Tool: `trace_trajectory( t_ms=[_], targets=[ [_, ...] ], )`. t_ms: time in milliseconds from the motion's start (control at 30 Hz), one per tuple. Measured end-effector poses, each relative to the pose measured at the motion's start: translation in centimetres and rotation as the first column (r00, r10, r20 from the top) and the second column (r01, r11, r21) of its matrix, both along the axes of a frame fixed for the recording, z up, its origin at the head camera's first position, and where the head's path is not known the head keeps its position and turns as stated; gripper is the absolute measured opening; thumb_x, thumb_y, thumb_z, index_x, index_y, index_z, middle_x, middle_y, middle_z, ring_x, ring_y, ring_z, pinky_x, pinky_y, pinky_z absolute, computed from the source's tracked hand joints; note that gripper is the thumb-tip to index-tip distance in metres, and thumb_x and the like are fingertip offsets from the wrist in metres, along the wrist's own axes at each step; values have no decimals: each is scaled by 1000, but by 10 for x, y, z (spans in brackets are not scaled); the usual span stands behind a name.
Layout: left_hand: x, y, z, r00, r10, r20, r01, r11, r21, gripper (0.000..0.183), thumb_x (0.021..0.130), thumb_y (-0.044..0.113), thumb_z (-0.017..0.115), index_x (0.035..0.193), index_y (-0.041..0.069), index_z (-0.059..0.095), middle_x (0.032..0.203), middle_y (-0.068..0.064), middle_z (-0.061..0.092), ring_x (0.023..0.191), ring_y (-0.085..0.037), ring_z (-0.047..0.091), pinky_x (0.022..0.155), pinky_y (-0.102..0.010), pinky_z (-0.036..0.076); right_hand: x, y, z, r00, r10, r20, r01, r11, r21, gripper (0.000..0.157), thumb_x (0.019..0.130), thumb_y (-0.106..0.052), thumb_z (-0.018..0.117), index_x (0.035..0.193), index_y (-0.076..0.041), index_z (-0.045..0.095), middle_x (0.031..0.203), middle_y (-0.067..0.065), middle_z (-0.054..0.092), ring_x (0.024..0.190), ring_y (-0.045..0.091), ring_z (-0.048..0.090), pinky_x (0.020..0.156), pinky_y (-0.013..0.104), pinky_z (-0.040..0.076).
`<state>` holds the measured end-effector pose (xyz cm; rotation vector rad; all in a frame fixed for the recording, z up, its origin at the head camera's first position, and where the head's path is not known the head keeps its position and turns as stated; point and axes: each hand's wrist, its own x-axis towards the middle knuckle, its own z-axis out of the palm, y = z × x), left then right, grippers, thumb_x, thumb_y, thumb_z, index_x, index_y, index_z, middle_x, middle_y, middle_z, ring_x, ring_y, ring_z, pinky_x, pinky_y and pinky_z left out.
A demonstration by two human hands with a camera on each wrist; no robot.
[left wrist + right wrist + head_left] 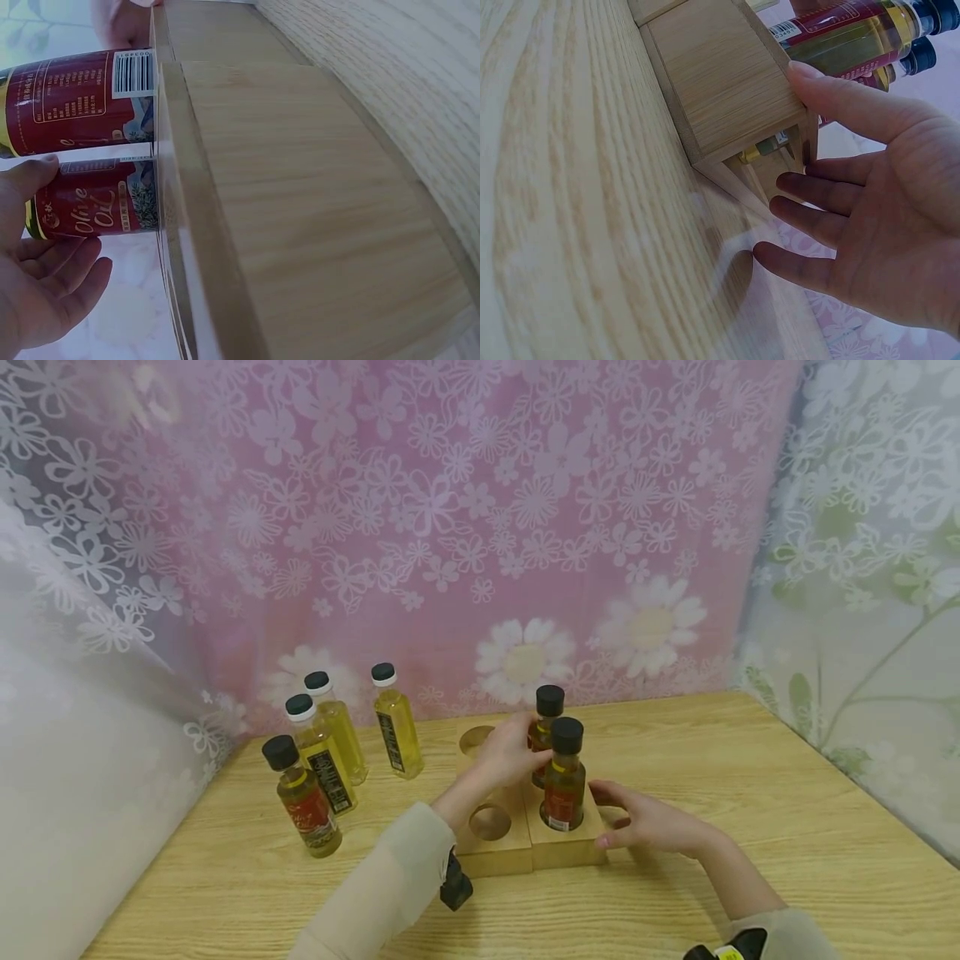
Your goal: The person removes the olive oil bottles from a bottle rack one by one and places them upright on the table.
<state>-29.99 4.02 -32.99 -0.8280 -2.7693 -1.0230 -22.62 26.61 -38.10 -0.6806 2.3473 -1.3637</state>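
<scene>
My left hand (504, 753) holds the rear olive oil bottle (94, 199), thumb on one side of its red label and fingers on the other. This bottle stands in the right-hand block of a wooden bottle rack (567, 855), behind a second olive oil bottle (562, 793) that sits in the front hole. Both have black caps. My right hand (660, 827) is at the right end of the rack, its thumb at the top front edge and its fingers loosely extended along the open side, as the right wrist view shows.
Left of the rack stand another red-labelled bottle (307, 810) and several clear bottles of yellow oil, one of them (399, 731) nearer the rack. The left-hand block has round holes (490, 822). A floral curtain (450, 527) hangs behind the wooden table (750, 777).
</scene>
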Motion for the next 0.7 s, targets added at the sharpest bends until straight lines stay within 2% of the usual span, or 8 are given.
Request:
trace_trajectory(
  t_ms=[200, 467, 533, 700],
  targets=[
    [3, -4, 3, 1000, 29, 3, -30, 999, 34, 39, 83, 31, 71, 113, 13, 56, 96, 3, 58, 81, -12, 56, 66, -26, 47, 0, 0, 1, 1000, 9, -3, -9, 1000, -9, 86, 86, -22, 68, 143, 10, 12, 143, 34, 20, 131, 49, 18, 97, 59, 32],
    [4, -12, 13, 998, 58, 31, -63, 982, 179, 49, 82, 33, 71, 122, 11, 53, 103, 1, 58, 84, -13, 55, 66, -27, 47, -2, -1, -1, 1000, -14, 2, 14, 1000, 12, 88, 85, -23, 69, 144, 8, 13, 144, 32, 21, 132, 48, 19, 97, 57, 33],
    [6, -14, 16, 997, 75, 13, -76, 974, 212, 51, 81, 35, 72, 122, 12, 53, 103, 2, 58, 86, -13, 55, 67, -28, 47, -2, 0, -1, 1000, -13, 4, 13, 1000, 15, 88, 85, -23, 69, 144, 9, 12, 144, 33, 20, 132, 48, 19, 97, 57, 32],
    [12, -22, 26, 996, 78, -51, -59, 951, 303, 46, 80, 32, 73, 117, 11, 54, 100, 1, 57, 89, -16, 55, 70, -30, 47, -3, 1, -2, 1000, -7, 8, 7, 1000, 15, 88, 85, -24, 68, 144, 9, 11, 144, 33, 19, 132, 49, 18, 98, 58, 31]
  ],
)
